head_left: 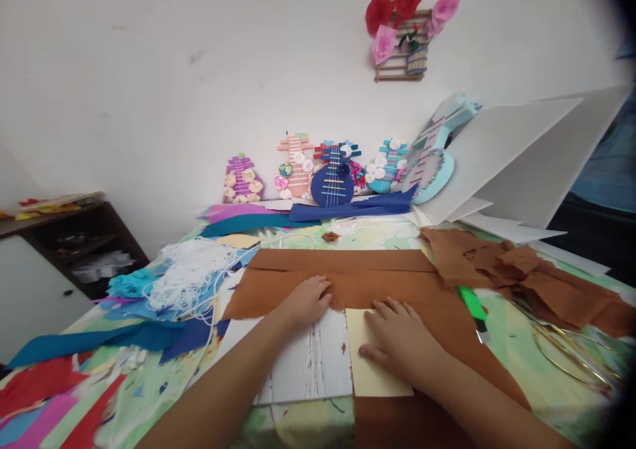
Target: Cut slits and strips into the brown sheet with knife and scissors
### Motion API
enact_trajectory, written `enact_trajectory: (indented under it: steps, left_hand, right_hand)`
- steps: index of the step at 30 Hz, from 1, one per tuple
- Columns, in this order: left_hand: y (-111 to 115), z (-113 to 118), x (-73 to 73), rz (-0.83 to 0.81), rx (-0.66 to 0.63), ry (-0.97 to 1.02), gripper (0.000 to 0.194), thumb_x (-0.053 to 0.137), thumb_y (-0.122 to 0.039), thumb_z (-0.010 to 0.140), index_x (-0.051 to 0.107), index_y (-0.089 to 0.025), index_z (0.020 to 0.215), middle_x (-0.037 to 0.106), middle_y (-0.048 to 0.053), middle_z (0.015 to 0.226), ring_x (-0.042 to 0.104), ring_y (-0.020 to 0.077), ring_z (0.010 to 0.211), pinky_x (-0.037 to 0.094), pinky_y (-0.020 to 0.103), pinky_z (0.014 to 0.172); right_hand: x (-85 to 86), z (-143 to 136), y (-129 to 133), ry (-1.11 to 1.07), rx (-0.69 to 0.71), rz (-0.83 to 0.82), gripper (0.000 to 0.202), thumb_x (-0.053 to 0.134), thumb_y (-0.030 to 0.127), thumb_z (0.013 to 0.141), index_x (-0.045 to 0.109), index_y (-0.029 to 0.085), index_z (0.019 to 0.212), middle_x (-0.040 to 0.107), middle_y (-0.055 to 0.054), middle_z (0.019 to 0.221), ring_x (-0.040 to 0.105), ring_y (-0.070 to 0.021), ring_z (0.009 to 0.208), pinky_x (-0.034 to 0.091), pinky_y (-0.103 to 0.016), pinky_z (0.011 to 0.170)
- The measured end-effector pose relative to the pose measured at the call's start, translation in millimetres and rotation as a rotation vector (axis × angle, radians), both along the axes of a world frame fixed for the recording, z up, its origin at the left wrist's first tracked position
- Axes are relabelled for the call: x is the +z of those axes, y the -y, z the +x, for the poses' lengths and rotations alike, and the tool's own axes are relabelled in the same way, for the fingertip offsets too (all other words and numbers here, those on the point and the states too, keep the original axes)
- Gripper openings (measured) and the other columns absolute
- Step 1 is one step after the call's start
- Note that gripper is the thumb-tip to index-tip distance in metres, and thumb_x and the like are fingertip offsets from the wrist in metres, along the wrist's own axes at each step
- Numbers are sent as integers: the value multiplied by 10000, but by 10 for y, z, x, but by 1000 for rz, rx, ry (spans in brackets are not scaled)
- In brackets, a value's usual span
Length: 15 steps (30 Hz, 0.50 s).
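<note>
A large sheet of brown fabric or felt-like paper (278,287) is spread across the table, with a folded strip along its far edge. My left hand (309,300) lies on it near the middle, fingers stretched out. Palm down, my right hand (400,336) rests with spread fingers over a cream rectangular card (377,383), which lies on the brown sheet. Its fingertips reach past the card onto the brown. Under my left forearm is a white board (298,363) scored with cut lines. Neither hand grips anything.
A green utility knife (472,306) and gold-handled scissors (571,353) lie at right, near crumpled brown pieces (527,270). White cord (191,273) and coloured scraps (40,383) cover the left. Decorated lute-shaped crafts (330,184) stand along the wall; white boards (497,151) lean at right.
</note>
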State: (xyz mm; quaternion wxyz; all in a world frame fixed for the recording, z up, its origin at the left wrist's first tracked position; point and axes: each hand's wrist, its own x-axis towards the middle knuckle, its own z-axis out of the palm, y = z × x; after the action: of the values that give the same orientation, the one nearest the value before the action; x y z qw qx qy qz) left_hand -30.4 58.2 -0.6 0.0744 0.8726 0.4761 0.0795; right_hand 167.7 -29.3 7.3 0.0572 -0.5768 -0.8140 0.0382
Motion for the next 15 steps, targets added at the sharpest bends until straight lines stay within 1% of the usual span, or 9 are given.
enact_trajectory:
  steps: [3, 5, 7, 10, 13, 15]
  left_hand:
    - [16, -14, -13, -25, 14, -9, 365, 462, -328, 858, 433, -170, 1186, 376, 104, 1284, 359, 258, 1154, 289, 461, 935]
    - [38, -17, -10, -38, 17, -21, 425, 443, -351, 847, 408, -161, 1226, 336, 113, 1322, 291, 257, 1205, 246, 411, 973]
    - [55, -23, -1, -46, 14, -34, 463, 419, -373, 836, 394, -162, 1248, 315, 105, 1340, 259, 248, 1224, 226, 366, 988]
    - [59, -38, 28, -49, 5, -54, 470, 399, -381, 829, 403, -162, 1246, 326, 96, 1337, 265, 239, 1224, 232, 346, 983]
    - [93, -27, 109, -25, 4, -72, 433, 410, -329, 821, 440, -140, 1209, 357, 115, 1311, 297, 244, 1205, 269, 341, 956]
    - [194, 20, 197, 5, -1, -82, 341, 421, -259, 807, 520, -137, 1110, 455, 123, 1218, 392, 246, 1131, 327, 337, 899]
  right_hand:
    - [20, 16, 7, -17, 17, -24, 445, 505, 481, 705, 547, 176, 1026, 487, -152, 1172, 387, -334, 1093, 281, -460, 873]
    - [32, 26, 9, -28, 35, -30, 439, 515, 469, 702, 545, 178, 1028, 486, -150, 1173, 397, -328, 1085, 301, -442, 860]
    - [36, 31, 5, -33, 40, -24, 433, 526, 463, 695, 548, 181, 1023, 489, -146, 1170, 405, -325, 1077, 308, -438, 853]
    - [26, 29, -9, -38, 27, -13, 428, 533, 467, 689, 554, 183, 1009, 489, -143, 1168, 414, -323, 1062, 313, -438, 843]
    - [4, 28, -22, -49, 17, -3, 438, 536, 487, 682, 553, 189, 1003, 488, -140, 1166, 417, -322, 1053, 315, -438, 836]
    - [-9, 34, -27, -57, 11, -2, 442, 540, 500, 675, 553, 196, 996, 490, -136, 1161, 417, -321, 1050, 314, -438, 834]
